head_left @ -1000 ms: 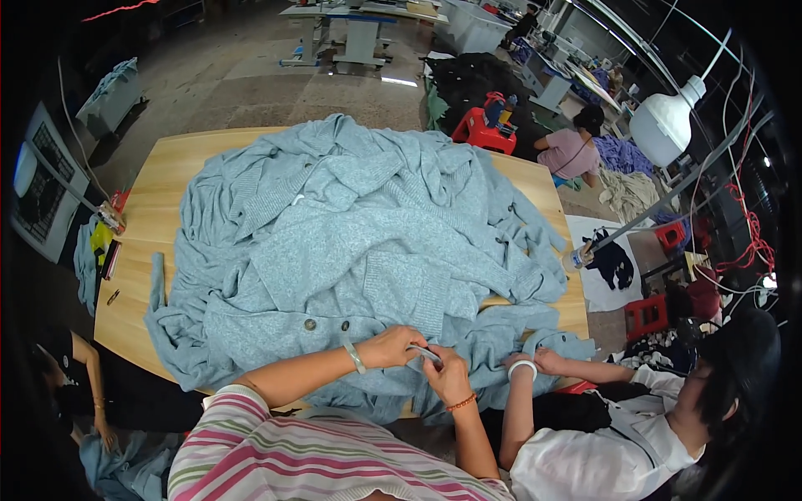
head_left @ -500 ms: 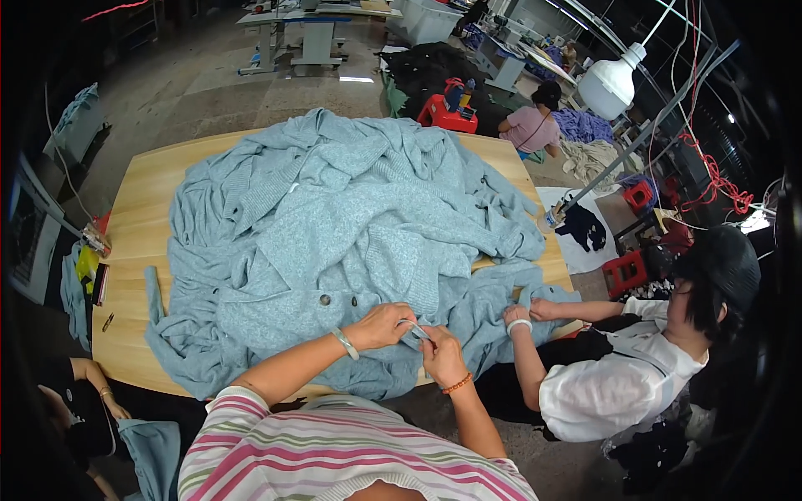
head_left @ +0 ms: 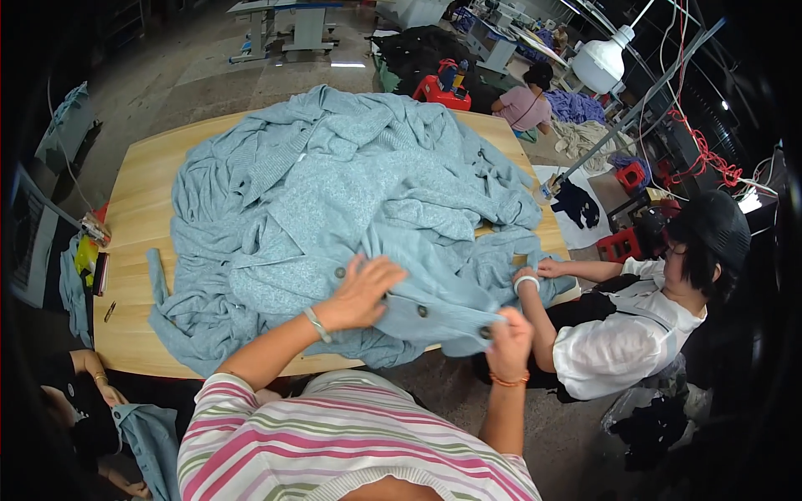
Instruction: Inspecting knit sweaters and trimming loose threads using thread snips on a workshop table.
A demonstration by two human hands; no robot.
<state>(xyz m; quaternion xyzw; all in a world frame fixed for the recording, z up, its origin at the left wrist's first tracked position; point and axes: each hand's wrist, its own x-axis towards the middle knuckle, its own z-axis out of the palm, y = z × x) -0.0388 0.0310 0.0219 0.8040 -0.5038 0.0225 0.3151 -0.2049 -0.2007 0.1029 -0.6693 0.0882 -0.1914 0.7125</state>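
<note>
"On the near side of the bench, what's being handled?"

"One grey-blue cardigan, its buttoned edge drawn out toward the person's right, in front of a big pile of similar knitwear."

"And the left hand?"

"Fingers spread apart, lying over the cloth. It's a bit blurred, so I can't tell how hard it presses."

"What about the right hand?"

"Fingers together, clamped on the end of the cardigan's edge, right beside a dark button. Another button shows between the two hands."

"Anyone close by?"

"To the right, a co-worker in a white top and black cap has both hands at some of the grey-blue knitwear by the bench's corner. Over on the left, someone in black holds a grey-blue garment below bench level."

"Anything else on the wood?"

"Just a small dark object near the left edge, too small to make out."
</note>
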